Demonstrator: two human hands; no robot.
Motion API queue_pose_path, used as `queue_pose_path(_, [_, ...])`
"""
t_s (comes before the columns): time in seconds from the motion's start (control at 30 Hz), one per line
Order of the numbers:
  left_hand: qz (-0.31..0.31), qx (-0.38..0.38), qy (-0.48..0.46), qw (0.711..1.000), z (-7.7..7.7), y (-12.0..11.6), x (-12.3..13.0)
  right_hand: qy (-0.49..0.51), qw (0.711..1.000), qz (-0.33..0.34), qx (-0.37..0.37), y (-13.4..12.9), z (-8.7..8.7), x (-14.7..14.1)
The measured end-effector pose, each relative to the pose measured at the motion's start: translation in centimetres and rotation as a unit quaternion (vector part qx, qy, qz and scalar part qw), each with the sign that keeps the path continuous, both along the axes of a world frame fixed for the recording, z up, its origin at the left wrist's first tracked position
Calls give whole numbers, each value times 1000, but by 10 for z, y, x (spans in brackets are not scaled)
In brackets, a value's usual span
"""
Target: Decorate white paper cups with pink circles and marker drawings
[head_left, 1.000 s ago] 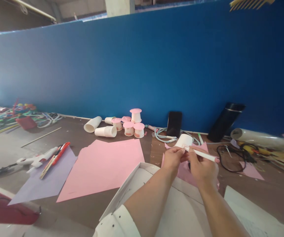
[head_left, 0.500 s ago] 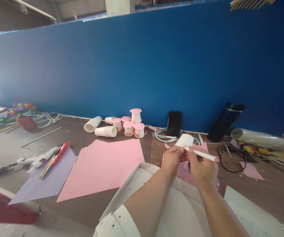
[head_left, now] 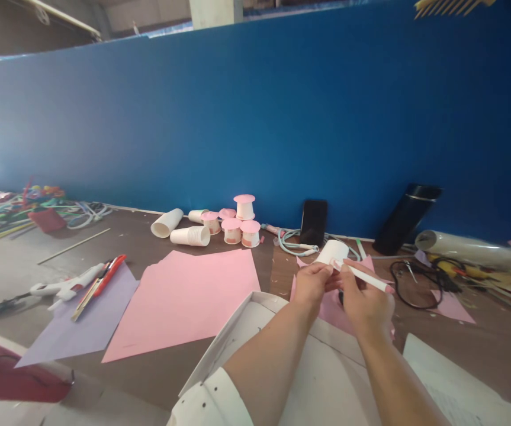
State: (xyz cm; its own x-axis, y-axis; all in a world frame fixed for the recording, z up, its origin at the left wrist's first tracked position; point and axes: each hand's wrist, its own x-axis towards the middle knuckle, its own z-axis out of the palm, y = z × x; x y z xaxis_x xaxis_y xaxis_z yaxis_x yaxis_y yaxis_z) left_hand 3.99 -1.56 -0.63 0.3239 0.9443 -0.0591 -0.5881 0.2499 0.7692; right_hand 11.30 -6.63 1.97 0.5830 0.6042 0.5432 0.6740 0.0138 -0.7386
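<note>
A white paper cup (head_left: 333, 251) lies tipped on its side, and my left hand (head_left: 312, 289) is closed on its near end. My right hand (head_left: 366, 299) grips a white pen with a pink end (head_left: 373, 280), its other tip close to the cup and my left fingertips. Pink paper scraps (head_left: 334, 312) lie beneath both hands. Farther left stand several small white cups with pink discs (head_left: 232, 231) on top, one raised above the others.
Large pink paper (head_left: 197, 296), purple paper (head_left: 90, 319), a red cutter (head_left: 99, 284) and a glue gun (head_left: 71, 285) lie left. Stacked cups (head_left: 190, 236), a phone (head_left: 313, 222) and a black bottle (head_left: 406, 219) are along the blue partition (head_left: 255, 118). White cardboard (head_left: 330, 378) is under my forearms.
My right hand and the pen have shifted very slightly, the pen's pink end a little to the left and down. My left hand has barely moved.
</note>
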Motion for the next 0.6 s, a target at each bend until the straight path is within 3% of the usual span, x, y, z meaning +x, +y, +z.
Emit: queue_pose_path(0.6, [8, -9, -1, 1000, 2, -1, 1, 11, 1000, -5, -13, 0, -1, 1])
